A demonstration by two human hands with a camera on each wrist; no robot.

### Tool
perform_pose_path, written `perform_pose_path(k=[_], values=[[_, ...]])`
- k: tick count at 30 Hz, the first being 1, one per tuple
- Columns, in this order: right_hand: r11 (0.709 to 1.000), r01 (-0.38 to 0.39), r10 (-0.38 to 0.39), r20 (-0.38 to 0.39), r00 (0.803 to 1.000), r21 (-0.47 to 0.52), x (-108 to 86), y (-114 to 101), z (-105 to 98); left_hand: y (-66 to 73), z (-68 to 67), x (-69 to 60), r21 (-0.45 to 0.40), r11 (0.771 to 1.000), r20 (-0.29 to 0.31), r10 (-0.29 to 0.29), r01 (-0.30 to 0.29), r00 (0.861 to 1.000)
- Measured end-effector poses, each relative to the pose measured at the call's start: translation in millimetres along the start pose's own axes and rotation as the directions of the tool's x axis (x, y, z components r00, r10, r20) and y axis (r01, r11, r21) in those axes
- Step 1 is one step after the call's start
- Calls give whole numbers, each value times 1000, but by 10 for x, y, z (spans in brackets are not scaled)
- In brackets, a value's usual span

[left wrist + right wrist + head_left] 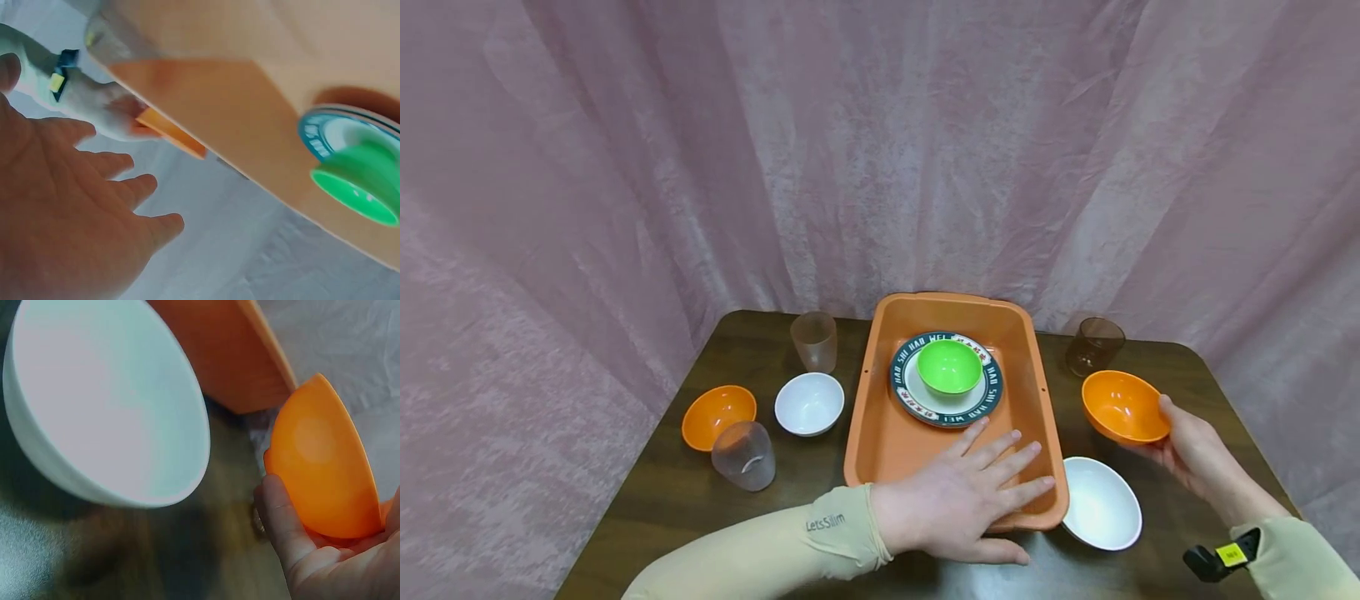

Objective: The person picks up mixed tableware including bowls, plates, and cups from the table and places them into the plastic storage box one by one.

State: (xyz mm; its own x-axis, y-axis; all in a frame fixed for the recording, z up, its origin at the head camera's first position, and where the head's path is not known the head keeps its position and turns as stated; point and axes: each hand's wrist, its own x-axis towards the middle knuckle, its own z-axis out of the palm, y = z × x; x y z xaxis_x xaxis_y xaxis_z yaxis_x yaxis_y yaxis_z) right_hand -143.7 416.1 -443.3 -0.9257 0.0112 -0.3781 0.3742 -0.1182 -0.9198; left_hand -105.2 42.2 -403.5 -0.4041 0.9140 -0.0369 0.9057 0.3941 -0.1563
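Note:
My right hand (1198, 454) grips an orange bowl (1124, 407) by its right side, tilted above the table's right part; the right wrist view shows the thumb and fingers around the bowl (325, 462). Spread and straight, my left hand (966, 492) hovers over the front of an orange basin (1048, 417), holding nothing; whether it touches the rim I cannot tell. Inside the basin, a green bowl (950, 367) sits on a plate with a dark patterned rim (992, 392). A white bowl (1101, 503) stands between the basin and my right hand.
A brown see-through cup (1094, 346) stands behind the held bowl. Left of the basin are a clear cup (815, 340), a white bowl (809, 404), another orange bowl (718, 415) and a tilted clear cup (745, 457). A pink curtain (880, 167) hangs behind the table.

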Motion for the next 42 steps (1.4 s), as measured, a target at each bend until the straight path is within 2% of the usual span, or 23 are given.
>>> perform_pose_path(k=[7,16,23,27,37,42], values=[[998,33,-37,64,997,58,-80,-127,131,-248,-28,-134,-3,998,-36,-59,59,998],[995,43,-56,139,989,91,-179,-298,438,-525,-54,-298,-28,994,-22,-108,107,994],[999,53,-51,159,986,-9,-216,-376,752,-739,-13,-468,-46,986,-12,-162,161,987],[997,62,-55,178,982,-34,-226,-428,925,-848,-11,-563,-64,978,-11,-199,198,980],[995,74,-54,247,967,-69,-241,-533,1423,-1049,-8,-812,-73,964,11,-254,254,967],[986,97,-57,274,960,-133,-211,-553,1680,-1134,30,-943,-80,957,9,-280,280,960]])
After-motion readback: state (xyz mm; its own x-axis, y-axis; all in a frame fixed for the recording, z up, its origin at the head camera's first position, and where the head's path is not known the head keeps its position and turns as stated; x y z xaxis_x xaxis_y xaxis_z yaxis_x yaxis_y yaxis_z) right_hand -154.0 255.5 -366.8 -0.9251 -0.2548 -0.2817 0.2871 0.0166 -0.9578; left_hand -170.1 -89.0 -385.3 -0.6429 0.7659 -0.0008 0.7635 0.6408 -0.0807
